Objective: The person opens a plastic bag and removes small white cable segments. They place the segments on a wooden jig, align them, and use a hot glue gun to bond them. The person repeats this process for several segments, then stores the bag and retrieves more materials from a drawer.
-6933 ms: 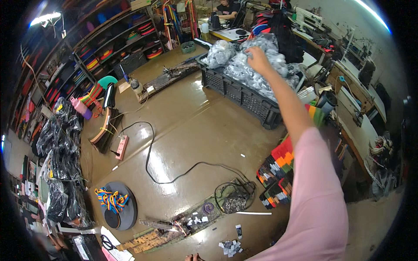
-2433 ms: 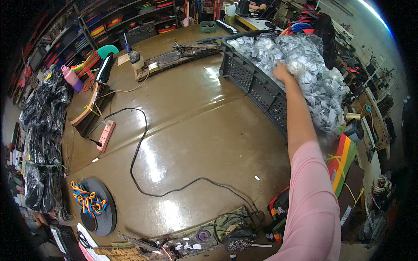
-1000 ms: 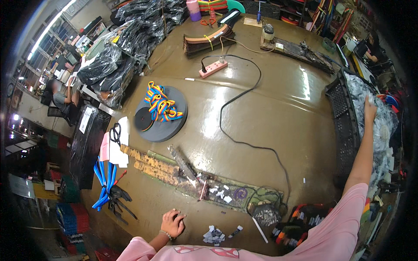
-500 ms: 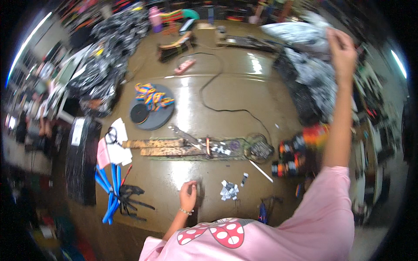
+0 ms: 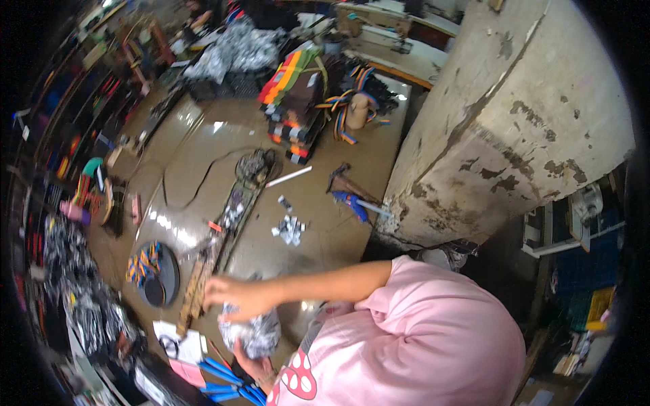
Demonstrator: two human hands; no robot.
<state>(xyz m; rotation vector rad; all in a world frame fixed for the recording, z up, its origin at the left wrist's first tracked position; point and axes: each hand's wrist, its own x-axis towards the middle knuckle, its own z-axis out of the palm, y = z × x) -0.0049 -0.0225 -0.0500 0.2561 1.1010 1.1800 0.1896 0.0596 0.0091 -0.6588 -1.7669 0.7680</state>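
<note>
A crumpled silver-white plastic bag (image 5: 252, 336) is in front of me, near the table's front edge. My left hand (image 5: 253, 366) holds it from the near side, thumb against the plastic. Over its far side reaches my right hand (image 5: 237, 296), open and blurred, with thumb and fingers apart; whether its fingertips touch the bag is hard to make out. Just beyond the right fingertips lie patterned brown strips (image 5: 193, 298) on a long narrow board (image 5: 238, 218). A small heap of grey-white tags (image 5: 289, 231) sits to the right of the board.
A hammer (image 5: 347, 180) and a blue glue gun (image 5: 355, 205) lie near a peeling pillar (image 5: 501, 135). Folded multicoloured textiles (image 5: 294, 101) are stacked at the back. At left are a grey round disc (image 5: 169, 274), blue tubes (image 5: 227, 379) and black plastic bags (image 5: 88, 298).
The view has swung right. My right hand has come from the silver plastic pile at the far right to beside my left hand, which was empty and now holds a silver bag.
</note>
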